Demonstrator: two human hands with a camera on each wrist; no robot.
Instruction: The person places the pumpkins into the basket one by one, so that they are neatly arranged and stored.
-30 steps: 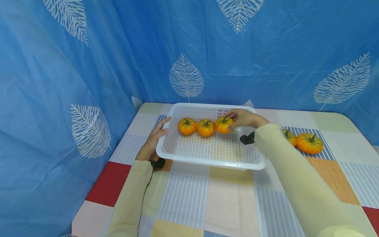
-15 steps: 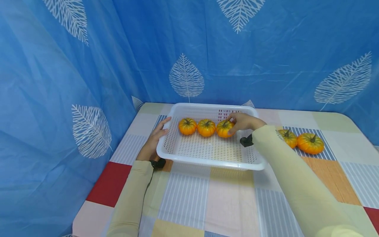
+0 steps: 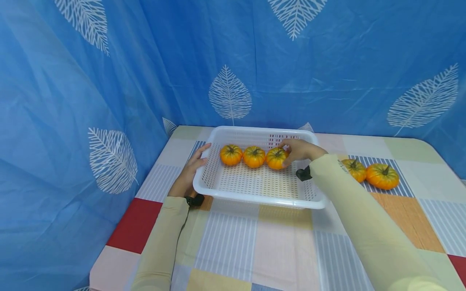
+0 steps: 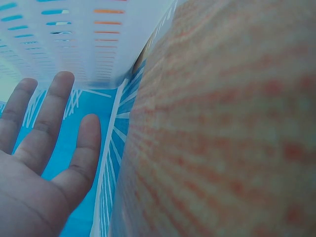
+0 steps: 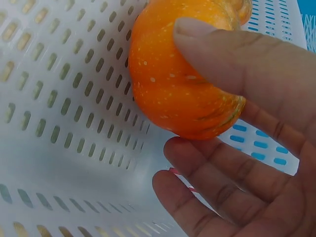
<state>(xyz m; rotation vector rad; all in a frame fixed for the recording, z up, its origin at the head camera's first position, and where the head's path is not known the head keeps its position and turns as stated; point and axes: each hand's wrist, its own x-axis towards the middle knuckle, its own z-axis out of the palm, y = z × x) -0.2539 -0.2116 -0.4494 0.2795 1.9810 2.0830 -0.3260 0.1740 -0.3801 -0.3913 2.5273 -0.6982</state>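
A white perforated plastic basket (image 3: 255,199) holds three orange pumpkins in a row along its far half: the left pumpkin (image 3: 231,155), the middle pumpkin (image 3: 254,157) and the right pumpkin (image 3: 275,160). My right hand (image 3: 301,149) reaches over the basket's right side and grips the right pumpkin. In the right wrist view the thumb lies on one side of that pumpkin (image 5: 168,94), with the fingers around its other side, close to the basket floor. My left hand (image 3: 188,171) is at the basket's left side, its fingers spread and fairly straight in the left wrist view.
Two more pumpkins stand on the checked tablecloth (image 3: 284,250) right of the basket: a nearer-in pumpkin (image 3: 354,169), partly behind my right sleeve, and an outer pumpkin (image 3: 382,176). A blue curtain (image 3: 291,81) with white leaves hangs behind and to the left.
My right hand has come slightly nearer and lower with the right pumpkin, which then stays in place beside the middle one. The left hand has hardly moved.
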